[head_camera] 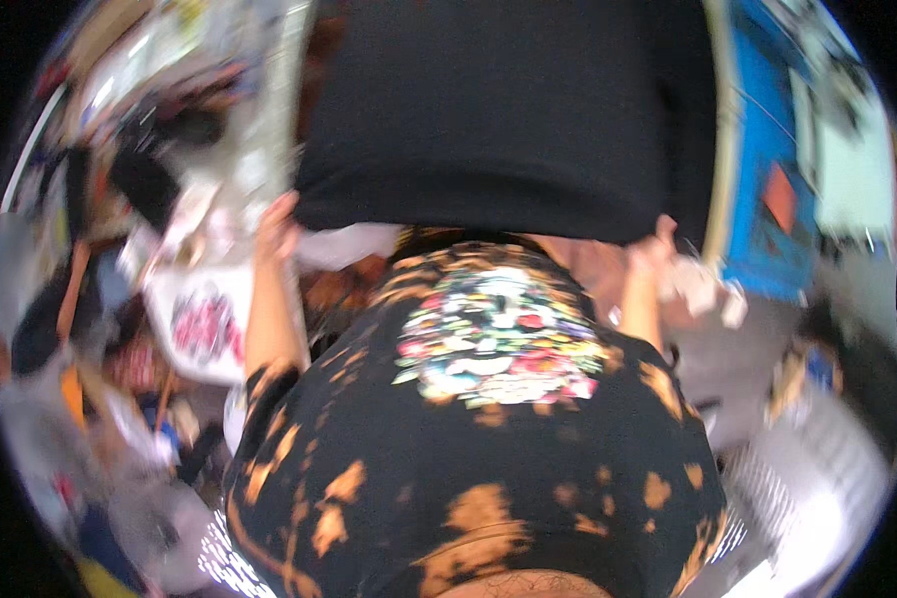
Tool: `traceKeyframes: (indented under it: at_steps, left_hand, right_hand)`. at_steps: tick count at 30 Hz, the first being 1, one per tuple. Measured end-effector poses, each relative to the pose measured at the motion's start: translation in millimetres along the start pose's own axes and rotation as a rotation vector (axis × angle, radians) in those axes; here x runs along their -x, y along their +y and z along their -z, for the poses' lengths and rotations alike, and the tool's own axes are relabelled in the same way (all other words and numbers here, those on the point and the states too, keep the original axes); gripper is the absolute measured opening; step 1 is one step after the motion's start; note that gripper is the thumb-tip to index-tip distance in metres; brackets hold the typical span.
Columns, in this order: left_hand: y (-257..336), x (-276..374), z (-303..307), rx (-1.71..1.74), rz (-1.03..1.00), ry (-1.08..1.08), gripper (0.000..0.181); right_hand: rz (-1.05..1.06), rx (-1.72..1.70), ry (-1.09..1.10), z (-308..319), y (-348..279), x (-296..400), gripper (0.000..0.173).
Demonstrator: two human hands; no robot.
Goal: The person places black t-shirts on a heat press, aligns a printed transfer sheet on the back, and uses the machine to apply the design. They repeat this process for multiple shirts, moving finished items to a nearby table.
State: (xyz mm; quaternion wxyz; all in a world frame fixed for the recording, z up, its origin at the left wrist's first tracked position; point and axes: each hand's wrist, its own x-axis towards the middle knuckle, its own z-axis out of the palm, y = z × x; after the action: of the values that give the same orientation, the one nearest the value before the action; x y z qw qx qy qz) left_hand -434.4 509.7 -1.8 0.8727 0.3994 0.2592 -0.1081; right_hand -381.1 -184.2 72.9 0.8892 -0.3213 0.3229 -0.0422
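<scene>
A large piece of black fabric [486, 112] spreads before me, with its near edge running just above my printed shirt. My left hand [278, 224] grips the left corner of that near edge. At the right end of the same edge, my right hand [654, 243] pinches the cloth. Both arms reach forward, and the fabric between the hands hangs in a shallow curve. Motion blur softens the fingers.
To the left stands a white seat or tray with a red and dark pattern [205, 325], among blurred cloth and clutter. A blue panel or table [766, 164] with a pale edge lies to the right. Beige cloth [691, 288] hangs near my right hand.
</scene>
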Motion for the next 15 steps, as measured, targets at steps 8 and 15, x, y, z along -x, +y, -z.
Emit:
traceKeyframes:
  at_steps: [8,15]
  left_hand:
    - [25,16,17,0.135,0.021,0.049,0.036]
    - [-13,-7,-7,-0.218,0.101,0.13,0.029]
  right_hand:
    - [0.065,-0.04,0.093,-35,30,0,0.062]
    - [0.003,0.307,0.169,29,72,-44,0.059]
